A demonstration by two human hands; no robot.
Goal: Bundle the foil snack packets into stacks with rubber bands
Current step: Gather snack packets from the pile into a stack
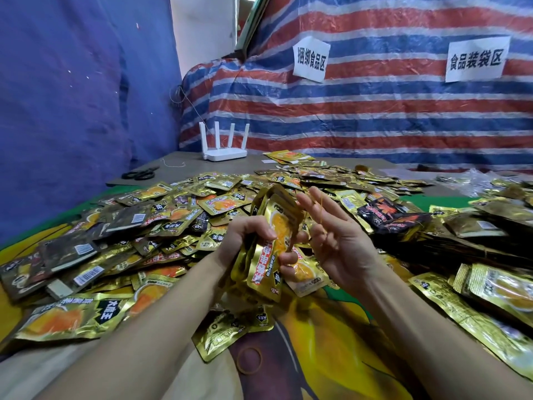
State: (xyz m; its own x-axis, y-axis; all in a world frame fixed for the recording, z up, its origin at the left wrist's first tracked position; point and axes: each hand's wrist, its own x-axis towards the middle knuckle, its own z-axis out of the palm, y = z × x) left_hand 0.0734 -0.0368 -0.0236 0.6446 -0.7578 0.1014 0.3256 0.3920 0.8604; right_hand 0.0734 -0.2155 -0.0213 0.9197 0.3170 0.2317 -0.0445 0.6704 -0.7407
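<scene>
My left hand (251, 238) grips an upright stack of gold foil snack packets (271, 249) above the table's near middle. A thin yellow rubber band (315, 217) runs from the stack across the spread fingers of my right hand (331, 238), which stretches it with the palm turned toward me. A large heap of loose gold packets (161, 215) covers the table to the left and behind. A loose rubber band (249, 360) lies on the cloth near the front edge.
Bundled stacks and black packets (392, 215) lie to the right. Scissors (140, 174) and a white router (225, 142) sit at the back left. Striped tarp with paper signs (311, 59) walls the back; blue cloth (72, 111) hangs on the left.
</scene>
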